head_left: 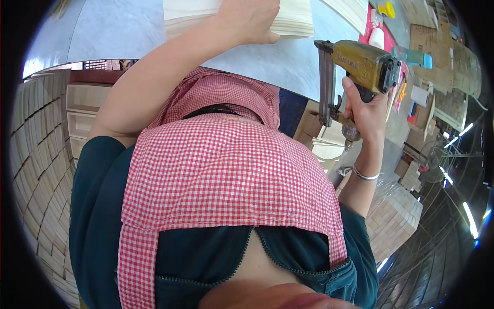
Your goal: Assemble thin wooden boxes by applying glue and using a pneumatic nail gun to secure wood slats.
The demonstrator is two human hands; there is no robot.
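At the top edge my left hand point(252, 20) rests on a pale wooden board point(296, 20) lying on the table. Its thumb is stretched out at the board's near edge, apart from the other fingers, whose tips the picture edge cuts off. To the right, my right hand point(368, 110) is wrapped round the grip of a yellow and black air nail gun point(360, 61). Raised in front of the table's near edge, the tool has its long dark magazine on the left, pointing down. A gap separates the nail gun from the board.
Beneath the board is a light blue-grey tabletop point(118, 33). A white bottle point(376, 38) and a yellow object point(386, 9) stand at the far right. Stacked wooden pieces point(38, 170) rise on the left; a wrapped stack point(391, 216) and cardboard point(437, 56) stand on the right.
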